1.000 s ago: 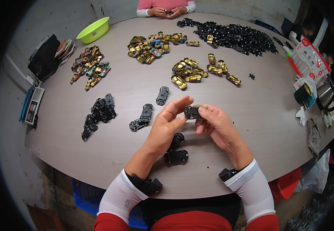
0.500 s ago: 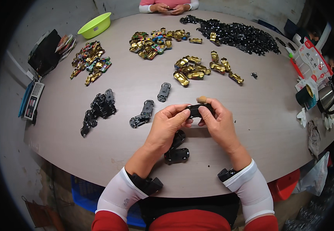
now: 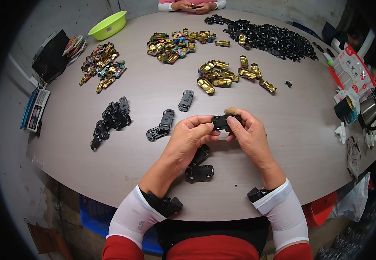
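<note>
Both hands meet above the round grey table (image 3: 123,164) on one small black plastic toy car body (image 3: 223,121) — the left hand (image 3: 187,138) pinches its left end between thumb and fingertips, the right hand (image 3: 249,135) closes on its right end. Two more black toy cars (image 3: 199,167) lie just below the left fingers — a gold-coloured toy car pile (image 3: 222,74) sits well beyond the fingertips.

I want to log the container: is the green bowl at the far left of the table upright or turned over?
Upright. The green bowl shows its open mouth and inner wall to the camera, resting on the table. Its contents cannot be told.
</note>
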`<state>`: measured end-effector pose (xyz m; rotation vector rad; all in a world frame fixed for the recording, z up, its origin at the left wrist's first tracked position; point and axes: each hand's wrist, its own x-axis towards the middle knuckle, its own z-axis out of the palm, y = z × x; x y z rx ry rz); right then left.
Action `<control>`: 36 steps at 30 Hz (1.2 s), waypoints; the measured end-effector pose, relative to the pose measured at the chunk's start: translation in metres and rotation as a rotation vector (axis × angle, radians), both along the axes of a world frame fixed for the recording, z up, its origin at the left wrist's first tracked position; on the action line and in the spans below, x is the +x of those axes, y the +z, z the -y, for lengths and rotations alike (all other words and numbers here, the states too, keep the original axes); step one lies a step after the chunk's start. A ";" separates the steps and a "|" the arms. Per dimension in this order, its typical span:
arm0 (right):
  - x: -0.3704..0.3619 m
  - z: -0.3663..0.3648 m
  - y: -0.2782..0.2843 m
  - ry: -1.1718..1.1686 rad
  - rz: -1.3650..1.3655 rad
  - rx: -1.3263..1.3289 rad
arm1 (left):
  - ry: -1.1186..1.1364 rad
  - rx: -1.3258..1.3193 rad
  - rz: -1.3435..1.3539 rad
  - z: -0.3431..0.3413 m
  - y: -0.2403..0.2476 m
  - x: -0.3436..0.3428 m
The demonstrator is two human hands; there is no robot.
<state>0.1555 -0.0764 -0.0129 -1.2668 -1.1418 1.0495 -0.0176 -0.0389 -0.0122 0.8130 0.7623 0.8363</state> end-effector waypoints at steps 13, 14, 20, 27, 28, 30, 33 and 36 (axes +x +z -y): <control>-0.003 0.003 0.001 -0.022 0.204 0.177 | 0.047 0.060 -0.073 0.001 -0.005 0.001; -0.003 0.003 0.001 -0.011 0.142 0.121 | 0.047 0.047 -0.059 0.002 -0.006 0.001; -0.001 0.002 0.003 0.006 0.066 0.074 | 0.032 0.040 -0.037 0.003 -0.005 0.001; 0.000 0.002 0.000 0.059 0.054 0.067 | -0.069 0.104 -0.058 0.003 0.000 0.002; -0.003 0.003 -0.001 0.067 0.041 0.065 | -0.062 0.104 -0.058 0.003 -0.001 0.002; -0.002 0.003 0.001 0.055 -0.018 0.012 | -0.048 0.105 -0.061 0.002 -0.006 0.001; 0.007 0.000 0.007 -0.006 -0.161 -0.102 | 0.021 0.079 -0.087 -0.002 -0.008 0.000; 0.009 -0.003 0.000 0.045 -0.228 -0.147 | 0.024 0.095 -0.091 0.000 -0.006 0.002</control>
